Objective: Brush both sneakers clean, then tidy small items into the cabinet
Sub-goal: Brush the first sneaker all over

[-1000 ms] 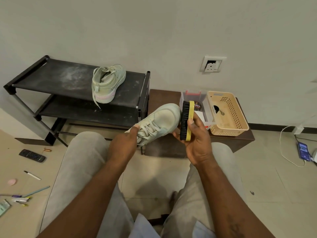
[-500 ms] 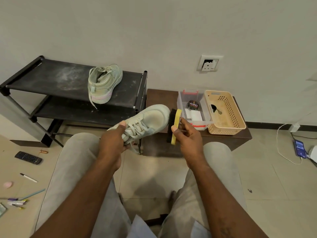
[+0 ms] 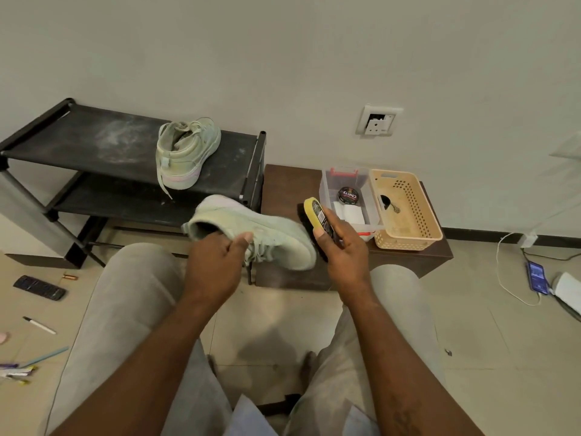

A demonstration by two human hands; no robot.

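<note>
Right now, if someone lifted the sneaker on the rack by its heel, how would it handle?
That sneaker probably feels light and keeps its shape, given the thick sole. Its loose lace hangs over the edge of the rack, so it would likely dangle and might snag. Standing flat on its sole, it seems unlikely to tip.

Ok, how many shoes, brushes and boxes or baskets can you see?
Sneakers: 2, the rack sneaker and the held sneaker
Brushes: 1, the brush
Boxes and baskets: 2, the clear box and the beige basket
Total: 5
</note>
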